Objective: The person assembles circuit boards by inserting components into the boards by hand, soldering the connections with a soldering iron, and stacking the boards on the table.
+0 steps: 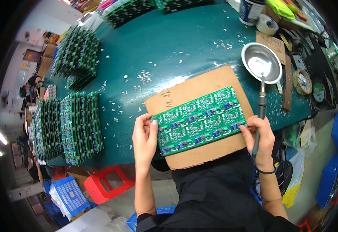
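A green panel of circuit boards [200,120], dotted with blue components, lies at a slant over a piece of brown cardboard [215,77]. My left hand [145,135] grips the panel's left edge, thumb on top. At the right end, my right hand [262,137] has its fingers round the dark handle of a soldering iron [261,104], while its thumb and fingertips also touch the panel's lower right corner. The iron points away from me, its metal tip overlapping the near rim of a shiny metal bowl [250,54] in view.
Stacks of green circuit panels [80,127] stand at the left, with another stack [76,52] behind. Small white scraps [143,76] litter the green table [138,50]. Tape, a brush wheel [302,82] and tools crowd the right side. A red stool [109,183] is below left.
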A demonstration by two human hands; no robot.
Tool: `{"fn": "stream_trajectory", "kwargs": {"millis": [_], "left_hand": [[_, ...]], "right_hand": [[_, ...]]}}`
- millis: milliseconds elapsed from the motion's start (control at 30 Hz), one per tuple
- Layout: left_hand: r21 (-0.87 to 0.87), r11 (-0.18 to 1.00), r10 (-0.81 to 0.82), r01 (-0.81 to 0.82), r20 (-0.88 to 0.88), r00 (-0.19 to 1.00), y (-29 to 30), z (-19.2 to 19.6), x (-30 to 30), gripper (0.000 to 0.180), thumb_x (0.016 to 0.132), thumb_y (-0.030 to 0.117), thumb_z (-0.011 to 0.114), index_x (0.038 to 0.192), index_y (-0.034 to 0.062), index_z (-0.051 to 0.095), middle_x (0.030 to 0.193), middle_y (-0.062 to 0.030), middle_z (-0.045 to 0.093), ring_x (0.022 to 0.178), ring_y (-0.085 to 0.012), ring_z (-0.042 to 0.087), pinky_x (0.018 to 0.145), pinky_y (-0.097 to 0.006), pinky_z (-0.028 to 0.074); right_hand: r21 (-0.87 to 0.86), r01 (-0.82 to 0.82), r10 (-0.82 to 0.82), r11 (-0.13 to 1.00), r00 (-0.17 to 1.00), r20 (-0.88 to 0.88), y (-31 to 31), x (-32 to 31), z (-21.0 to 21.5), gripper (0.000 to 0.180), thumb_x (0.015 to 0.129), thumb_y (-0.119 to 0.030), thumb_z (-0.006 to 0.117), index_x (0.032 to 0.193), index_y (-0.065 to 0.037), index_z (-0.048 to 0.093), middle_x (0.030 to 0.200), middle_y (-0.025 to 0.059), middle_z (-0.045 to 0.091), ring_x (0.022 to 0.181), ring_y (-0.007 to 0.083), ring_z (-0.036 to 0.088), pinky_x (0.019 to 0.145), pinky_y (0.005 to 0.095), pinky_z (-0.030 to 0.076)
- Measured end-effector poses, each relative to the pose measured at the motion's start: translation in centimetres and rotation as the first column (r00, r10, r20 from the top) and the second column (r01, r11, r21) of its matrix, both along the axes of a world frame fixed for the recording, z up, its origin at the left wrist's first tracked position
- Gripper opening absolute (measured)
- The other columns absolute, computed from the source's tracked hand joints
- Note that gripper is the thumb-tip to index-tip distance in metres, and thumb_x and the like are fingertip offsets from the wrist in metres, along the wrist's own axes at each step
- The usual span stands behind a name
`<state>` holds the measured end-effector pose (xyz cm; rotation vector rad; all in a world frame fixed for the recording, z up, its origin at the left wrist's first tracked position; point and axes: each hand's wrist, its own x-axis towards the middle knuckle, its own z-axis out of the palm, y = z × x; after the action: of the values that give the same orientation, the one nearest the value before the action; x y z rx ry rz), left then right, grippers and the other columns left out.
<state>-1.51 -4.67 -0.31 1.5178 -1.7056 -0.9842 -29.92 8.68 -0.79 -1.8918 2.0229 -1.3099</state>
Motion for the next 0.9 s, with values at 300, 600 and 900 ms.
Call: {"fn": "stream_trajectory", "kwargs": {"millis": [300, 600, 900], "left_hand": [[-0.578, 0.811, -0.116, 0.096, 0.001, 0.993, -2.3, 1.2, -0.3, 0.02, 0.08, -0.006, 0.067, 0.096, 0.0045, 0.061, 0.101, -0.0068, 0.071, 0.072, -0.0159, 0.055, 0.063, -0.027, 0.044], [-0.5, 0.861, -0.092, 0.09, 0.021, 0.996, -3.0, -1.3, -0.3, 0.018, 0.08, -0.004, 0.065, 0.095, 0.0047, 0.059, 0.101, -0.002, 0.072, 0.066, -0.0154, 0.049, 0.059, -0.028, 0.043], [-0.531, 0.846, -0.056, 0.053, 0.012, 0.998, -3.3, -2.0, 0.3, 0.016, 0.078, -0.004, 0.065, 0.092, 0.0028, 0.064, 0.101, -0.0031, 0.073, 0.058, -0.0081, 0.04, 0.054, -0.023, 0.038]], "right_hand": [[-0.375, -0.135, 0.295, 0.917, 0.862, 0.412, -2.0, 0.2, 5.3, 0.026, 0.09, -0.013, 0.07, 0.109, -0.001, 0.057, 0.111, 0.0224, 0.064, 0.099, 0.0258, 0.063, 0.085, 0.0341, 0.051], [-0.359, -0.165, 0.235, 0.919, 0.959, 0.158, -2.9, 2.1, 6.8, 0.025, 0.081, -0.002, 0.074, 0.102, -0.003, 0.061, 0.1, 0.02, 0.068, 0.088, 0.0295, 0.067, 0.078, 0.0357, 0.054], [-0.364, -0.214, 0.255, 0.906, 0.964, 0.068, -3.6, 3.6, 8.6, 0.032, 0.075, 0.002, 0.077, 0.102, -0.004, 0.063, 0.099, 0.0188, 0.068, 0.087, 0.0294, 0.068, 0.074, 0.0342, 0.055]]}}
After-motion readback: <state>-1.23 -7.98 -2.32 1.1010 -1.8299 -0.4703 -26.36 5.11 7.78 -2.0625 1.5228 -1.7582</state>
